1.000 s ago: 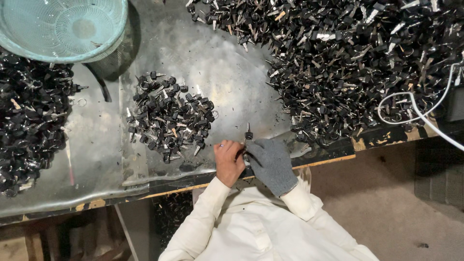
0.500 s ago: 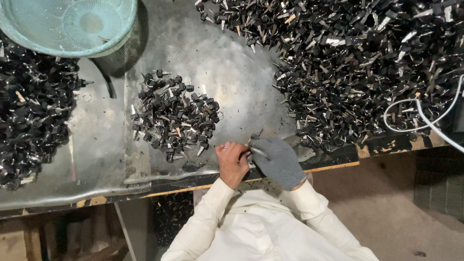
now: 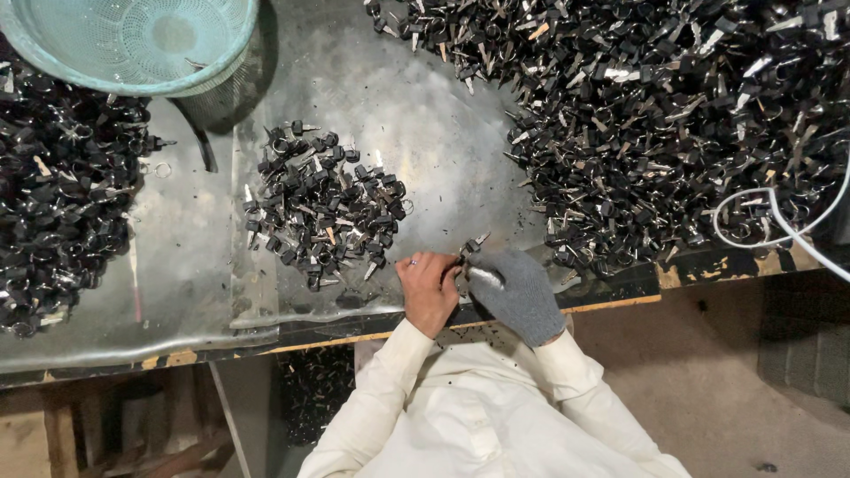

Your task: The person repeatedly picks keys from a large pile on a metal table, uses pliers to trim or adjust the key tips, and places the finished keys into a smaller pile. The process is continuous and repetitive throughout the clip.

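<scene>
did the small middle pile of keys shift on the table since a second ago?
No. The small pile of keys sits the same against the table seam; only the camera drifted.

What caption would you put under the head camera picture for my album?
A bare left hand and a grey-gloved right hand work a small key between heaps of black keys.
</scene>
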